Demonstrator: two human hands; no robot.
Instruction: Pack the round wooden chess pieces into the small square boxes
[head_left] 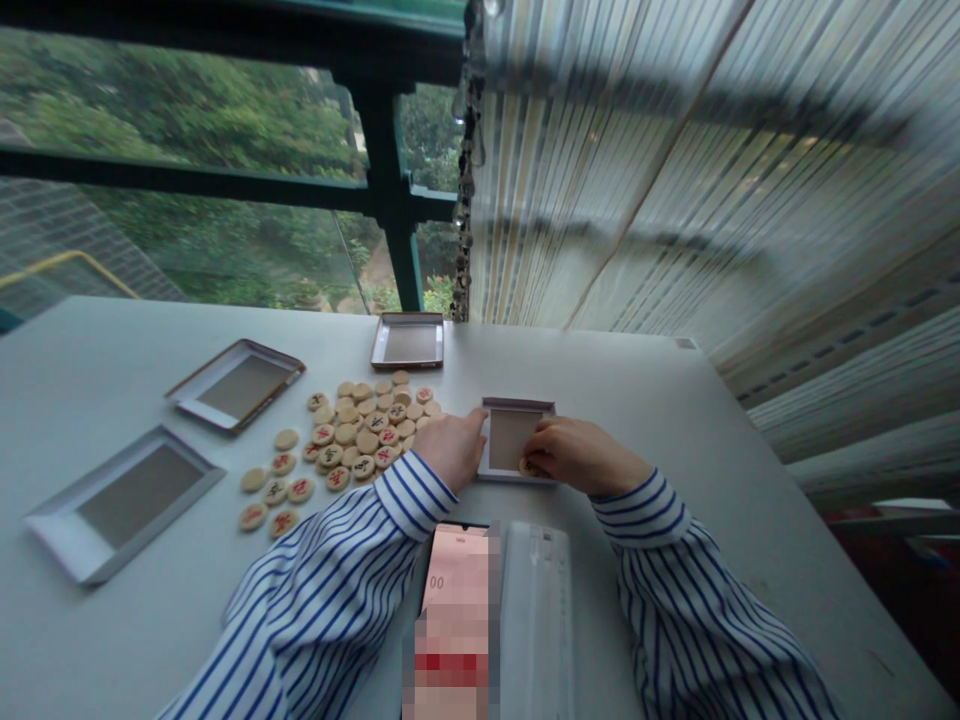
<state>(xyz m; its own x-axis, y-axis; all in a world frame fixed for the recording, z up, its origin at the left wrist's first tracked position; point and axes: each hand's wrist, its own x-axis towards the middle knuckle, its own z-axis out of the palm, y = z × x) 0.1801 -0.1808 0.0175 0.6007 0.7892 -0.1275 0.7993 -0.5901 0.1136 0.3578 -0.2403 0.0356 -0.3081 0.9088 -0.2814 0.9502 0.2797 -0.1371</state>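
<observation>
Straight ahead on the white table lies a shallow cardboard box [505,437] with a grey-brown bottom. My left hand [452,447] grips its left wall, thumb along the rim. Inside the lower right corner of the box, my right hand [574,455] pinches a round wooden Chinese chess piece [528,467], partly hidden by the fingers. Left of my left hand is a spread of loose Chinese chess pieces [367,442], some showing red or black characters, others blank side up. My left hand and sleeve cover part of that spread.
Three more shallow box halves lie around: one tray [409,340] at the back, another tray [219,413] to the left, and a grey one [180,452] nearer me. A phone [459,560] and a white case [535,600] lie between my forearms. A string curtain [637,200] hangs behind.
</observation>
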